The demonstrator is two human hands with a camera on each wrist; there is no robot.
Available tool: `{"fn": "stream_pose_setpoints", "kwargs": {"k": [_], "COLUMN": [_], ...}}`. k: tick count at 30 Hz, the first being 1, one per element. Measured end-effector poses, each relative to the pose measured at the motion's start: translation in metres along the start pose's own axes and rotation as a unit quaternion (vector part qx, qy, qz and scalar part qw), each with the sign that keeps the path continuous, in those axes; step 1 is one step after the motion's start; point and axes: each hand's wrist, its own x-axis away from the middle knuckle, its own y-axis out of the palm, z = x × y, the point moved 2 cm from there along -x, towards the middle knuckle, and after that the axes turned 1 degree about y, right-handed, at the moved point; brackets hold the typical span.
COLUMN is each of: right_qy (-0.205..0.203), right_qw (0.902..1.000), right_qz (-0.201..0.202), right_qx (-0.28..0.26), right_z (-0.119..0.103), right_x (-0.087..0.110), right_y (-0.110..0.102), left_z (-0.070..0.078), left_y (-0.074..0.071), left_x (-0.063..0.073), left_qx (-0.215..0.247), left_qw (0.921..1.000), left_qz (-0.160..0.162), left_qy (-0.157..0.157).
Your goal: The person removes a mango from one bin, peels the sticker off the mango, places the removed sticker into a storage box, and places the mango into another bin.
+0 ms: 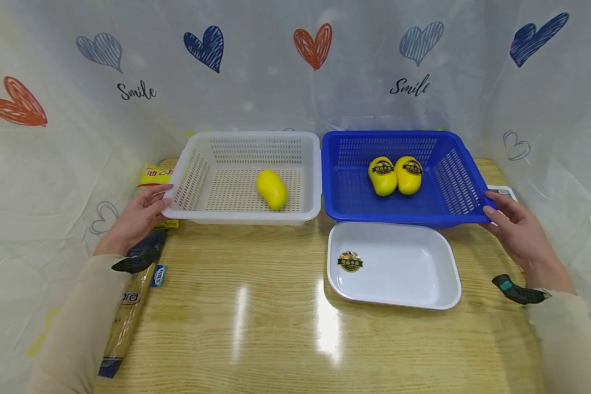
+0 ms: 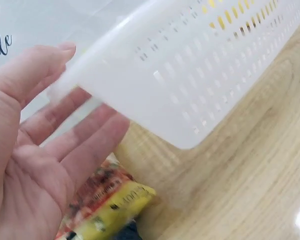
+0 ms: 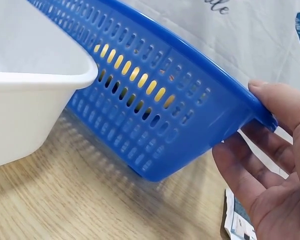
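Observation:
My left hand [image 1: 140, 216] holds the left end of a white perforated plastic basket [image 1: 236, 217], thumb at the rim and fingers beneath it. One yellow mango [image 1: 272, 189] lies in that basket. Over at the right, my right hand [image 1: 524, 238] grips the near corner of a blue perforated basket [image 3: 190, 135]; the thumb presses on its rim [image 3: 210, 57] while the fingers curl underneath. Two yellow mangoes [image 1: 383, 183] with dark round labels rest side by side inside the blue basket. The two baskets stand side by side, their inner ends close together.
A white tray [image 1: 404, 268] with a round sticker stands before the blue basket. Left on the wooden table [image 1: 216, 306] lie a yellow-and-red food bag [image 2: 112, 202], a long brown package [image 1: 128, 312] and a small blue packet [image 1: 159, 276]. A printed curtain [image 1: 266, 98] hangs behind.

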Motion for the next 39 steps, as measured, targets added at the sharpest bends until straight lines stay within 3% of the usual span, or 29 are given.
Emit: {"fn": "stream_pose_setpoints", "kwargs": {"k": [3,6,8,11,14,17,21,26,33,36,39], "right_qy": [0.003,0.010,0.013,0.013,0.012,0.013,0.007,0.007,0.017,0.018,0.015], "right_qw": [0.9999,0.9997,0.9996,0.9997,0.9999,0.9999,0.9998,0.9994,0.9995,0.9995,0.9994], "right_qz": [0.004,0.009,0.012,0.013,0.010,0.010,0.010,0.011,0.010,0.009,0.007], "right_qx": [0.009,0.019,0.022,0.015,0.006,0.001,-0.018,-0.032,-0.023,-0.026,-0.031], "right_z": [-0.001,-0.001,-0.001,-0.001,-0.001,-0.001,0.000,0.002,0.002,0.002,0.002], "right_x": [0.000,0.000,0.000,0.001,0.000,0.000,0.000,0.002,0.003,0.002,0.002], "right_y": [0.000,-0.001,-0.001,-0.001,-0.001,0.000,0.001,0.002,0.004,0.003,0.002], "left_z": [0.010,0.029,0.046,0.072,0.097,0.121,0.149,0.169,0.175,0.170,0.160], "left_y": [-0.003,-0.004,-0.001,0.009,0.030,0.064,0.120,0.191,0.278,0.314,0.347], "left_x": [-0.004,-0.008,-0.013,-0.023,-0.035,-0.047,-0.065,-0.087,-0.111,-0.121,-0.130], "left_qx": [-0.075,-0.160,-0.193,-0.196,-0.191,-0.190,-0.188,-0.188,-0.172,-0.168,-0.163], "left_qw": [0.9964,0.9829,0.9739,0.9702,0.9715,0.9722,0.9692,0.9618,0.9537,0.9581,0.9681], "left_qz": [0.032,0.083,0.112,0.133,0.114,0.068,0.001,-0.061,-0.119,-0.124,-0.114], "left_qy": [0.021,0.035,0.041,0.053,0.082,0.118,0.159,0.190,0.216,0.197,0.152]}}
